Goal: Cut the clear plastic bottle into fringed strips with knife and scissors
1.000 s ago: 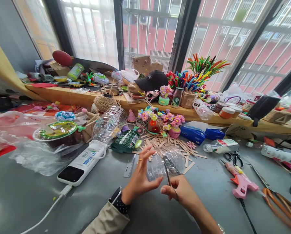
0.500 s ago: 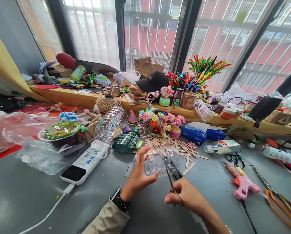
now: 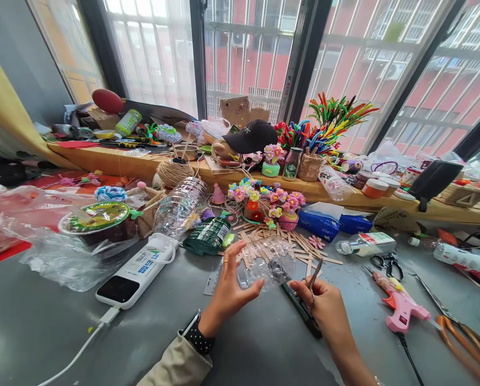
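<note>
My left hand [image 3: 229, 289] curves round the left end of a clear ribbed plastic bottle piece [image 3: 270, 262], thumb on the near side and fingers on the far side. Small scissors [image 3: 314, 279] are in my right hand [image 3: 322, 303], fingers closed round the handles and blades pointing up. They are apart from the bottle piece, just to its right. Beneath, a dark utility knife [image 3: 304, 316] lies on the grey table. Behind the plastic are scattered wooden craft sticks [image 3: 312, 246], some seen through it.
To the left lie a white power bank [image 3: 139, 271] with a cable and a green cut bottle piece [image 3: 207, 236]. On the right are a pink glue gun [image 3: 403, 305], large scissors [image 3: 452, 316] and a lying bottle [image 3: 366, 244]. Fluffy flowers [image 3: 288, 203] stand behind the sticks.
My right hand has drawn the scissors out of the bottle piece, to the right, and tilted them upward. More of the utility knife shows now. My left hand stays almost in place.
</note>
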Demonstrator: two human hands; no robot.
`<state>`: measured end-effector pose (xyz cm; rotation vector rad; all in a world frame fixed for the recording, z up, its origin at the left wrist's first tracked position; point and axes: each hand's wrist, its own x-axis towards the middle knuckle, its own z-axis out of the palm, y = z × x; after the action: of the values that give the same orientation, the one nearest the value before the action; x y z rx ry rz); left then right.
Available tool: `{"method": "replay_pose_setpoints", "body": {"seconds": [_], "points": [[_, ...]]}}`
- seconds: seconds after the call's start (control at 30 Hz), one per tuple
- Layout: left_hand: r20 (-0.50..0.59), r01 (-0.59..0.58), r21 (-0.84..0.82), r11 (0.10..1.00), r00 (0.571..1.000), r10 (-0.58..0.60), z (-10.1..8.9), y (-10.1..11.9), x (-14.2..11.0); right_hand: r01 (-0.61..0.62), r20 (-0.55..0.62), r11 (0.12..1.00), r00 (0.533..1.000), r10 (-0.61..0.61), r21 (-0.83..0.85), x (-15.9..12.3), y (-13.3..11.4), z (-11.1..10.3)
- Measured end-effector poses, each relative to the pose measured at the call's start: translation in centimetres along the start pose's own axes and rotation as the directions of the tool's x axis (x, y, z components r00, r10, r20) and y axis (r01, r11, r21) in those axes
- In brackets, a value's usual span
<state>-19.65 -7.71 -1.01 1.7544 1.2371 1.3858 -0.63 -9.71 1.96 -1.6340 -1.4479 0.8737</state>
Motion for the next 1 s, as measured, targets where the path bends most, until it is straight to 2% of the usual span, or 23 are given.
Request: {"method": "replay_pose_setpoints", "body": {"seconds": [0.13,0.23,0.33,0.47,0.57,0.67,0.8,0.9,1.0], "points": [[0.031,0.064,-0.024,0.998,0.998,-0.063,-0.4,-0.3,0.2,0.024,-0.051,0.992,0.998,-0.030,-0.123,0.1,0.4,-0.1],[0.078,0.028,0.007,1.000,0.997,-0.028,-0.7,-0.3,0.3,0.093,-0.100,0.971,0.988,-0.117,-0.219,0.3,0.7,0.0],[0.100,-0.002,0.032,0.999,0.995,-0.001,-0.7,-0.1,0.2,0.105,-0.096,0.974,0.987,-0.126,-0.200,0.4,0.8,-0.1],[0.077,0.030,0.003,1.000,0.997,-0.030,-0.8,0.4,0.3,0.105,-0.087,0.987,0.989,-0.116,-0.122,0.6,0.7,-0.5],[0.057,-0.042,0.134,0.990,0.998,0.035,-1.7,1.8,0.8,0.093,-0.056,0.990,0.994,-0.099,-0.102,0.7,0.7,-0.6],[0.121,-0.125,0.335,0.934,0.989,0.089,-3.2,4.0,1.5,0.101,-0.041,0.987,0.993,-0.107,-0.125,0.8,0.6,-0.5],[0.188,-0.156,0.523,0.838,0.980,0.065,-4.5,6.5,2.8,0.089,0.000,0.994,0.996,-0.089,-0.065,0.7,0.3,-0.3],[0.306,-0.267,0.620,0.738,0.948,0.087,-4.1,7.2,3.9,0.059,0.045,0.998,0.997,-0.059,0.005,0.6,0.1,-0.2],[0.398,-0.371,0.635,0.678,0.909,0.124,-2.8,7.0,5.0,0.036,0.067,0.998,0.997,-0.039,0.056,0.6,0.1,-0.2]]}}
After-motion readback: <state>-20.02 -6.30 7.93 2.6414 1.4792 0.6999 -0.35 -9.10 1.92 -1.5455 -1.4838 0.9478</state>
